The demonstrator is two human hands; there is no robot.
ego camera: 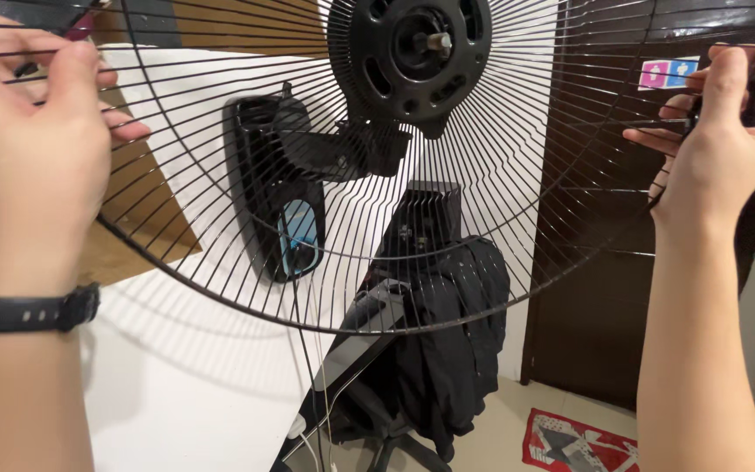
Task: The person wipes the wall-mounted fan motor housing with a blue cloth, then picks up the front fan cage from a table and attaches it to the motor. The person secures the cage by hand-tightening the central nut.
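A: From the head view, what does the person have hold of?

B: A black wire fan guard point(447, 218), the rear half of a wall fan. It fills most of the frame, its ribs fanning out from the motor hub point(412, 52) at about 12 o'clock

A: And the left hand?

B: The left hand point(32, 149) sits at 9 o'clock on the guard's rim, fingers curled around the outer ring with the thumb up on the near side, so it grips the guard. A black watch strap point(28, 310) circles that wrist

A: The right one?

B: The right hand point(718, 140) is at 3 o'clock, fingers closed on the rim there, the thumb pressed over a small dark piece at the edge; what that piece is cannot be made out

A: What holds the guard up?

B: It sits around the hub, where a short metal shaft point(437, 41) sticks out bare. Below the hub, toward 7 o'clock, a black wall bracket point(277, 188) is fixed to the white wall point(185, 385)

A: Anything behind?

B: Through the ribs at 6 o'clock, an office chair point(421, 262) draped with a black jacket point(456, 341). At 3 o'clock stands a dark brown door point(596, 297), and at 5 o'clock a red patterned mat point(578, 441) lies on the floor
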